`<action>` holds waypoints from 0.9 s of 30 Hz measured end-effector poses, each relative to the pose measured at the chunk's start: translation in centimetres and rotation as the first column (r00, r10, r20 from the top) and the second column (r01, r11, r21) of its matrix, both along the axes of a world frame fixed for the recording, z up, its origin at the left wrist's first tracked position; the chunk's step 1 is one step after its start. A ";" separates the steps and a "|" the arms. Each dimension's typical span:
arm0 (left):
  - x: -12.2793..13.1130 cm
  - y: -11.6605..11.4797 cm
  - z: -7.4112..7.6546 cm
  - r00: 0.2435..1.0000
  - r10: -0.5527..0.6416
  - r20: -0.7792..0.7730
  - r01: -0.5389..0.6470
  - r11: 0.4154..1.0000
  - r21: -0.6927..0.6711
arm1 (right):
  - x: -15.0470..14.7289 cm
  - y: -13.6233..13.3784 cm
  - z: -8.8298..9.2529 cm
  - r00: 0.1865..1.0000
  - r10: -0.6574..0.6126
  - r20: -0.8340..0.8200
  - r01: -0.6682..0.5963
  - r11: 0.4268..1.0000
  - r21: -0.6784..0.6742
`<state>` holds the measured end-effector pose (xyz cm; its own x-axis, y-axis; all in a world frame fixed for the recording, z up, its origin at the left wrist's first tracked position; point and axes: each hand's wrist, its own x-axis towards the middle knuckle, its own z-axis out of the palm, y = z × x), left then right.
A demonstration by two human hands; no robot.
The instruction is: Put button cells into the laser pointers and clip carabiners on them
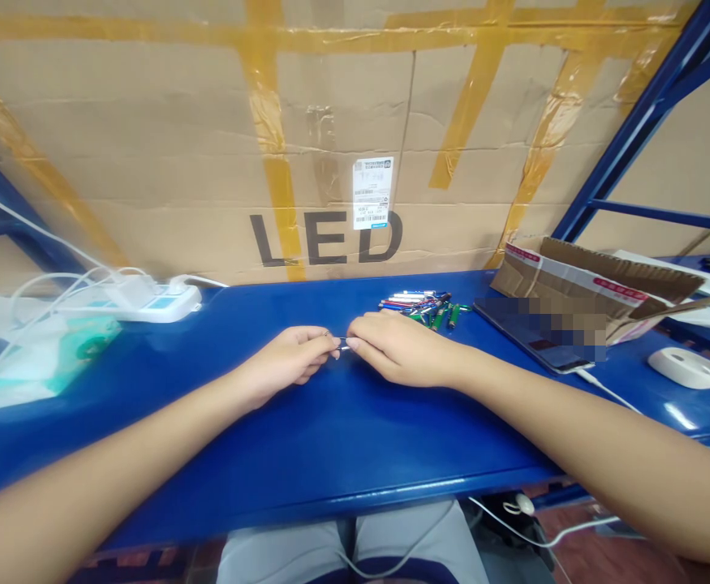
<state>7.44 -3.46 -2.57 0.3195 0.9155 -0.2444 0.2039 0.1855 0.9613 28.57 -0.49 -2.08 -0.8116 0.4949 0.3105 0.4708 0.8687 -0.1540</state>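
Both hands meet near the middle of the blue table, with fingers closed around a small, thin, dark and silvery pen-like piece. My left hand pinches its left end between thumb and fingers. On the other end, my right hand is closed, its thumb pointing left; most of the piece is hidden by the fingers. Just behind my right hand lies a pile of pens or pen parts in red, blue, white and silver. Several short green pieces lie at the pile's right side.
A white power strip with cables and a green-white plastic packet lie at left. To the right are a phone or tablet on a white cable, an open cardboard box and a white mouse. A large carton stands behind.
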 end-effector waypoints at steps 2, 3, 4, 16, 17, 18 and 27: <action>0.2 -0.2 0.1 0.999 -0.011 0.043 0.011 1.000 -0.006 | -0.1 0.2 -0.2 1.000 0.013 0.002 -0.013 1.000 -0.018; 0.3 -0.3 0.1 0.997 -0.014 0.075 0.015 1.000 -0.017 | -0.2 0.2 -0.3 1.000 0.018 -0.016 -0.018 1.000 -0.023; 0.3 -0.4 0.1 0.994 -0.014 0.107 0.018 0.999 -0.029 | -0.2 0.3 -0.4 0.999 0.024 -0.034 -0.025 0.999 -0.025; 0.3 -0.9 0.2 0.967 -0.050 0.251 0.071 0.995 -0.075 | -0.3 0.4 -1.1 0.999 0.033 -0.028 -0.029 0.989 0.147; 0.3 -0.9 0.2 0.964 -0.057 0.259 0.079 0.994 -0.076 | -0.4 0.4 -1.0 0.999 0.030 -0.027 -0.025 0.987 0.156; 0.3 -1.0 0.2 0.962 -0.063 0.264 0.086 0.993 -0.076 | -0.4 0.3 -1.0 0.999 0.025 -0.026 -0.020 0.986 0.165; 0.7 -1.5 0.4 0.967 -0.045 0.251 0.078 0.989 -0.123 | -0.7 0.2 -1.1 0.999 -0.031 0.015 0.026 0.955 0.297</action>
